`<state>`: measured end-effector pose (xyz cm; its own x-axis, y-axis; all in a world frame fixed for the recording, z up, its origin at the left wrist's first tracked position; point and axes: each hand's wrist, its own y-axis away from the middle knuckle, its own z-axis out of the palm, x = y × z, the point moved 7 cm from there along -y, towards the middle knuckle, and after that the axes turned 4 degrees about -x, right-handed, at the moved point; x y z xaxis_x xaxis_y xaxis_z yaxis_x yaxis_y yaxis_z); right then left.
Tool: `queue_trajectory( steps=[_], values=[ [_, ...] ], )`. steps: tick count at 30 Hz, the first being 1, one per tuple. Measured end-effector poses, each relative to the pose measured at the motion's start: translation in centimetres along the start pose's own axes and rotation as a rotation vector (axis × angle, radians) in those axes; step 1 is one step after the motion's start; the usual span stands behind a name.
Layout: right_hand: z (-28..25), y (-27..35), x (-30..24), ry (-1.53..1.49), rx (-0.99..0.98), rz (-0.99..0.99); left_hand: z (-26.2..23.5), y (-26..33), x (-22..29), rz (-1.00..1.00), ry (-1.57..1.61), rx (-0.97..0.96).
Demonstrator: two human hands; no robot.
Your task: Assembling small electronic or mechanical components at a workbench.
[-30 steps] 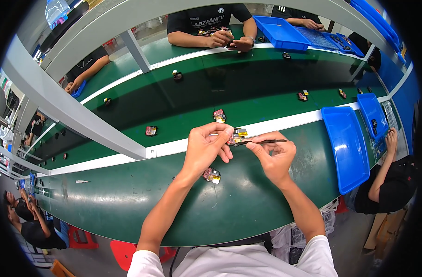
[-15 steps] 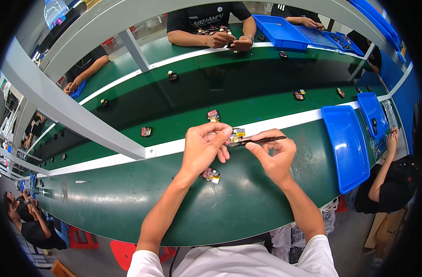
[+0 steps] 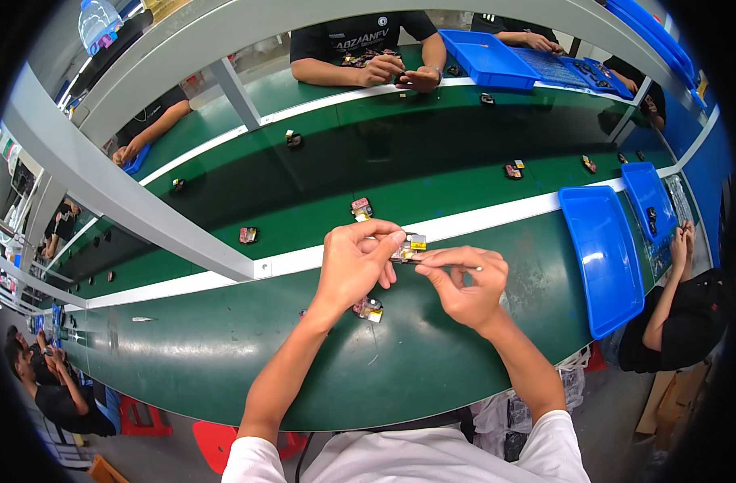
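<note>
My left hand [image 3: 353, 262] pinches a small electronic module [image 3: 417, 242] with a yellow tab above the near bench. My right hand [image 3: 469, 286] is closed on slim dark tweezers [image 3: 478, 269], mostly hidden by the fingers. Their working end meets the lower right side of the module, where fingers hide the exact contact. On the bench just below my left hand lies another module [image 3: 369, 309], pinkish with a yellow and white tab. A similar pink module [image 3: 361, 208] rests on the green belt just beyond my hands.
Several more modules, one [image 3: 248, 234] at the left, are spread along the belt [image 3: 432, 181]. A white rail [image 3: 497, 215] divides belt from bench. Blue trays [image 3: 600, 266] stand at the right. A grey frame post [image 3: 142, 177] slants across the left. Co-workers sit opposite and at both sides.
The modules on the belt have shifted slightly left. My right hand has moved a little left and turned the tweezers, so their long dark shaft no longer shows. My left hand still grips its module.
</note>
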<state>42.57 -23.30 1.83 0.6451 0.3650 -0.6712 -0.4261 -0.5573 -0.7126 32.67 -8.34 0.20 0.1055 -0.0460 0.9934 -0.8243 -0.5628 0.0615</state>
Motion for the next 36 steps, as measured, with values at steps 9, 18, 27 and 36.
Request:
queue_trajectory(
  steps=[9,18,27,36],
  values=[
    [0.2,-0.6,-2.3,0.17,-0.029,-0.191,0.3,0.7,1.2,0.0,-0.097,-0.014],
    [1.1,0.5,-3.0,0.235,-0.038,-0.298,0.4,1.5,0.6,0.082,-0.205,0.139],
    [-1.5,0.0,-0.9,0.192,0.02,-0.152,-7.4,-2.2,-1.0,0.111,-0.281,0.398],
    [-4.5,1.5,6.3,-0.254,0.143,0.431,-18.5,-5.8,-4.2,-0.086,-1.243,0.834]
  ],
)
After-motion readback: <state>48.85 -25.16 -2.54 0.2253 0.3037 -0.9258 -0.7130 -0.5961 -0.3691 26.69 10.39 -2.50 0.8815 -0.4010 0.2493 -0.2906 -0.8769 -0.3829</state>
